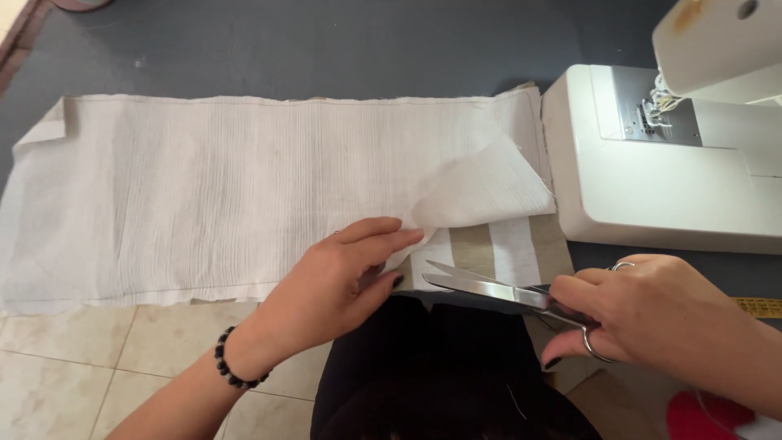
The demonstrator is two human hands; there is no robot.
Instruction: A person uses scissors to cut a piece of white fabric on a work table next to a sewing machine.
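Gripping a pair of steel scissors point(489, 289) by their handles, the right hand point(652, 318) has its fingers curled through the loops, a ring showing on one finger; the blades are parted and point to the left, their tips lying at the near edge of the cloth. The left hand point(334, 285) lies just beside those tips, fingers stretched flat and pressing down on the white fabric point(244, 187), with the fingertips pinning the base of a folded-back flap point(481, 191); it presses rather than clasps anything. A bracelet of dark beads point(232, 367) circles its wrist.

Under the lifted flap a striped layer point(497, 248) shows, beige and white bands running toward the near edge, right where the scissor blades are. The white fabric is a long crinkled strip spread across the dark grey surface point(326, 49), reaching from the far left to the sewing machine, its near edge hanging slightly over the surface edge above the pale tiled floor point(81, 358).

A white sewing machine point(652, 171) stands at the right, touching the cloth's right end, its needle area visible near the top. A yellow measuring tape point(762, 307) lies beyond the right hand, and something red point(705, 415) shows in the lower right corner.
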